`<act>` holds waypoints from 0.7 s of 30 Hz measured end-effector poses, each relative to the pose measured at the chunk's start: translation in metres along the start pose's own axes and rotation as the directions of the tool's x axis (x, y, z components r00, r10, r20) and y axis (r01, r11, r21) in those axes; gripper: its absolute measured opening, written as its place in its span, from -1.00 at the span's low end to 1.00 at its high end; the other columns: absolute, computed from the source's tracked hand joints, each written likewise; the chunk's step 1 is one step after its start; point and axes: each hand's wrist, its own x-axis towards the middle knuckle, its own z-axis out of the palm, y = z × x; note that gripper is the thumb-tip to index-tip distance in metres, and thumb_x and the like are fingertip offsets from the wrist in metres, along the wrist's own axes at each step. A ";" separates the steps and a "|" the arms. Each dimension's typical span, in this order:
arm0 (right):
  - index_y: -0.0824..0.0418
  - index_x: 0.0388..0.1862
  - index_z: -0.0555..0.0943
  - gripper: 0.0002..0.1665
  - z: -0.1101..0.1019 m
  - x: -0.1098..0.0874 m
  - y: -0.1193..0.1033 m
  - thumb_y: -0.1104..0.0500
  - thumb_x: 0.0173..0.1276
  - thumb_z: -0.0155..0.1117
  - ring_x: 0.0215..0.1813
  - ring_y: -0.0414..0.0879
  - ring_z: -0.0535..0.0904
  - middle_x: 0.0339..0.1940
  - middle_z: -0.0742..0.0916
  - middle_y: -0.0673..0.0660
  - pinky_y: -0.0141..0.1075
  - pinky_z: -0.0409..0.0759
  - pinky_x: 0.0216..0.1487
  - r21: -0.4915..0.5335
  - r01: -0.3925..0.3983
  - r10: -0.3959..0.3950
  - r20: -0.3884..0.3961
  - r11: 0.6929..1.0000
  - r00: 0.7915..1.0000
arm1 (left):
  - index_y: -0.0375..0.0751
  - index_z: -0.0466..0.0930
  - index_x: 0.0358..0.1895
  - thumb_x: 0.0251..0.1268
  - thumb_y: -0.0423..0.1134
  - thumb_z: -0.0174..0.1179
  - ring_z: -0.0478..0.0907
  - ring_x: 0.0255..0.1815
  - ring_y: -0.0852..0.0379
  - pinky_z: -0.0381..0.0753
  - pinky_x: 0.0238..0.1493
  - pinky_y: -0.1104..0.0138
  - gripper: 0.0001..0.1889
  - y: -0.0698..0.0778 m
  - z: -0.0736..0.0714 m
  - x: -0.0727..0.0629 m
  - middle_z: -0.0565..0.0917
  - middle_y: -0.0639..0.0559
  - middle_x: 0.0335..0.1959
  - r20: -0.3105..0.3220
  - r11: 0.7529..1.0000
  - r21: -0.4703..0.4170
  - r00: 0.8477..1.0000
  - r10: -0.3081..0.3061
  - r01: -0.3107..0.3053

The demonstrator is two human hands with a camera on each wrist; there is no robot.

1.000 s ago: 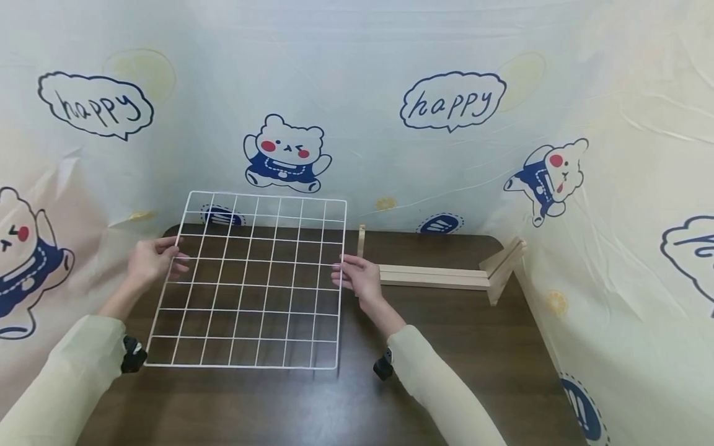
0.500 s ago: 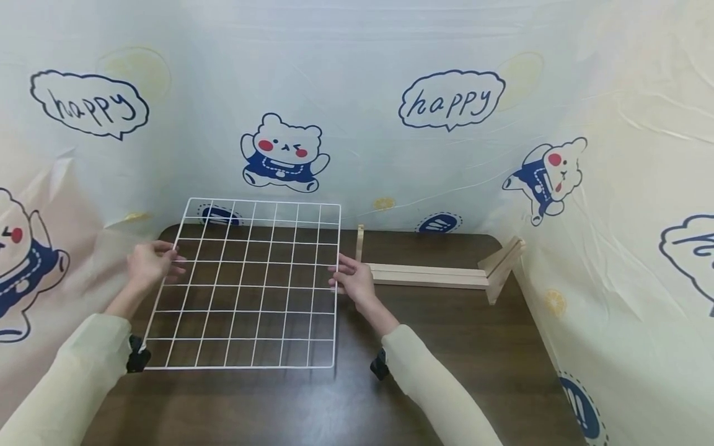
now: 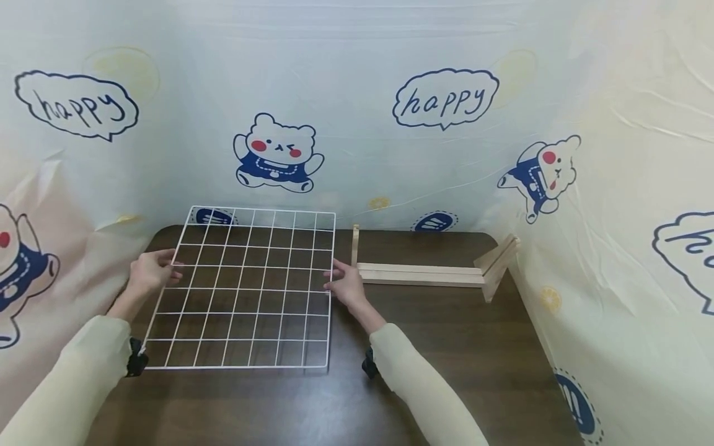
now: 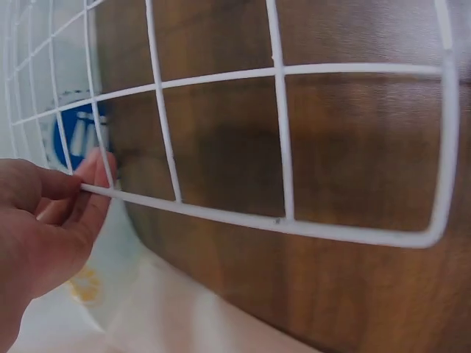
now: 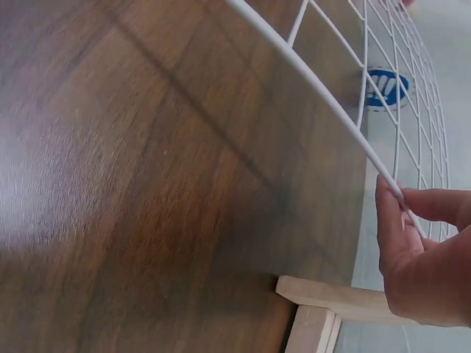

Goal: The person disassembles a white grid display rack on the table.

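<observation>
A white wire grid panel (image 3: 242, 289) stands tilted back over the brown table, its lower edge low at the front. My left hand (image 3: 149, 272) pinches its left edge rod; the left wrist view shows thumb and fingers (image 4: 92, 209) around that rod, near a crossing wire. On the opposite side my right hand (image 3: 347, 286) pinches the right edge rod between thumb and fingers, seen close in the right wrist view (image 5: 423, 257). Just beyond the right hand lies a pale wooden frame (image 3: 421, 275), its left end partly behind that hand.
The wooden frame has an upright slat (image 3: 355, 244) at its left end and an angled end piece (image 3: 498, 266) at its right. A printed cloth (image 3: 357, 155) hangs along the table's back and sides. The brown table (image 3: 446, 353) spreads in front.
The panel has leaned further back, its top edge lower in the head view. Both hands have come down slightly with it, and the right hand has shifted left.
</observation>
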 end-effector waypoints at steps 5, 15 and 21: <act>0.36 0.38 0.33 -0.08 0.005 0.006 0.008 0.70 -0.04 0.21 -0.55 -0.10 0.63 -0.21 0.75 0.26 -0.30 0.69 -0.44 -0.175 0.058 -0.060 -0.007 0.983 0.998 | -0.82 0.14 0.23 0.22 -0.64 -0.21 0.68 -0.55 0.08 0.71 -0.44 0.23 -0.52 -0.014 0.009 0.002 0.59 -0.59 -0.18 -0.002 1.000 0.020 1.000 0.015 -0.015; 0.41 0.42 0.24 -0.05 0.009 0.006 0.014 0.71 -0.03 0.17 -0.45 0.04 0.68 -0.17 0.71 0.36 -0.37 0.66 -0.47 -0.219 0.039 -0.029 0.050 0.975 0.998 | -0.65 0.50 -0.02 0.05 -0.51 0.03 0.50 -0.55 -0.10 0.40 -0.25 -0.17 -0.62 -0.034 0.018 0.001 0.67 -0.29 -0.50 -0.023 0.915 0.379 0.987 0.160 -0.139; 0.45 0.40 0.25 -0.06 0.008 0.004 0.021 0.74 -0.05 0.17 -0.45 0.14 0.69 -0.16 0.69 0.44 -0.23 0.71 -0.45 -0.175 -0.003 0.013 0.058 0.985 0.998 | -0.65 0.48 -0.12 0.07 -0.60 -0.01 0.49 -0.62 0.11 0.54 -0.58 0.22 -0.73 -0.049 0.029 -0.008 0.63 -0.22 -0.55 0.012 0.927 0.345 0.989 0.150 -0.145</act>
